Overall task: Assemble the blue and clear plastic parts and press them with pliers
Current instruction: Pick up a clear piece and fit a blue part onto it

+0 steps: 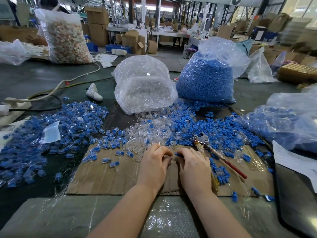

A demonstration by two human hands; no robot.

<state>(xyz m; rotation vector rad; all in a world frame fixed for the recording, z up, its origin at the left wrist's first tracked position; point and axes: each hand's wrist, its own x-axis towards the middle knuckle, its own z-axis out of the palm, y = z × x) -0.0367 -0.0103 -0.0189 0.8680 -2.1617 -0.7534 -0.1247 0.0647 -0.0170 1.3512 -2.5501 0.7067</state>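
My left hand (155,163) and my right hand (193,164) sit close together over a flat sheet of cardboard (106,179). The left hand's curled fingers pinch a small clear plastic part (169,158). Between the right hand's curled fingers sticks out a blue plastic part (177,154), almost touching the clear one. Pliers (205,143) with red handles lie on the cardboard just right of my right hand, jaws pointing away from me. Loose clear parts (142,133) are heaped ahead of my hands, loose blue parts (217,127) to the right.
A wide pile of joined blue-and-clear pieces (51,134) covers the left. Behind stand a clear-part bag (144,85) and a blue-part bag (205,78); another bag (288,121) lies right. A white sheet (295,160) rests on a dark tray at the right edge.
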